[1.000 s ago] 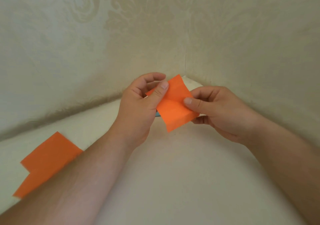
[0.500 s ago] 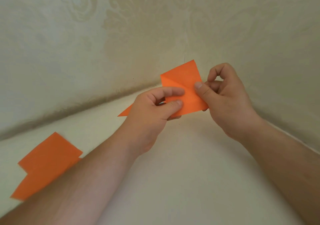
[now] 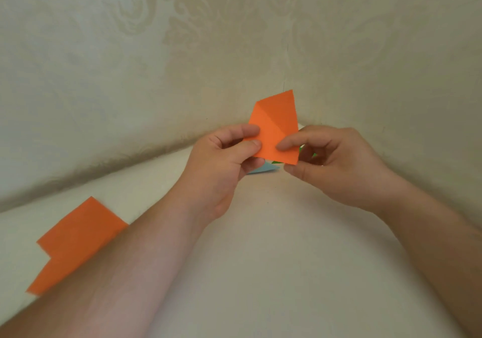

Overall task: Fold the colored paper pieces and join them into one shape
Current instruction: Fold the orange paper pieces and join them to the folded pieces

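Just right of the frame's centre, the left hand [image 3: 224,165] pinches the left edge of a folded orange paper [image 3: 275,131] between its thumb and curled forefinger. The right hand [image 3: 336,165] pinches the same paper at its lower right part, thumb pressed on the front face and the other fingers curled behind it. The paper is held up off the surface between the two hands, standing roughly upright, with a diagonal crease running across its face and its top corner pointing toward the upper right.

Just below and behind the held paper, between the two hands, a bit of light blue paper [image 3: 263,169] peeks out, and beside it a small sliver of green paper [image 3: 276,161] (both mostly hidden by the hands, so their shapes cannot be told).

In the lower left of the frame, two more orange sheets [image 3: 75,241] lie flat and overlapping on the pale table [image 3: 273,272], partly covered by the left forearm. Behind everything, across the top of the frame, runs cream wallpaper [image 3: 130,64] with a faint ornamental pattern.
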The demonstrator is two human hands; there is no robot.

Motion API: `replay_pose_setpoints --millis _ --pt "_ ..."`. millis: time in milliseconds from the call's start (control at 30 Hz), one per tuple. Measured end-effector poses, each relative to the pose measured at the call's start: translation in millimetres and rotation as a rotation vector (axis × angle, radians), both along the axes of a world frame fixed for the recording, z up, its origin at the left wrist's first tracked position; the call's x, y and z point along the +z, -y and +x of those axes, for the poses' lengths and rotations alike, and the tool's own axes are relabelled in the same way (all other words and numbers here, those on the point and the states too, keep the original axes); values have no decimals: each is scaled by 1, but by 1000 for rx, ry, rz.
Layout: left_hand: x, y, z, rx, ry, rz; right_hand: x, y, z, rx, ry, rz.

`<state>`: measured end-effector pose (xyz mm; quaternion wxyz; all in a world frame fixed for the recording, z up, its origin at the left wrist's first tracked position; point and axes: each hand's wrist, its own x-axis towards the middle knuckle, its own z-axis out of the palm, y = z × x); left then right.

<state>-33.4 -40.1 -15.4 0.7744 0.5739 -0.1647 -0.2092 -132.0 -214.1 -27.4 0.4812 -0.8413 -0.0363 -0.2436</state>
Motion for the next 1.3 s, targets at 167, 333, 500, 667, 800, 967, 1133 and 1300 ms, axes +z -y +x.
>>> replay_pose_setpoints --millis 167,333,500,667,800,967,1133,1300 --pt "4 0 -2 -54 -56 -94 3 0 2 -86 107 202" --pt "-1 -1 -3 -1 341 60 11 -3 1 -70 172 366" --pt "-5 -2 -4 49 525 59 11 -9 0 -49 162 409" --pt "-4 -3 -4 74 522 43 11 -11 1 -35 152 411" --pt "-4 -4 -4 52 515 39 11 -10 1 -57 137 362" --pt "-1 -3 -8 50 389 -14 11 -10 1 -139 133 375" --pt "0 0 -12 19 206 -103 10 -13 2 -150 124 474" --pt "0 1 -14 34 189 -97 12 -15 3 -189 134 546"
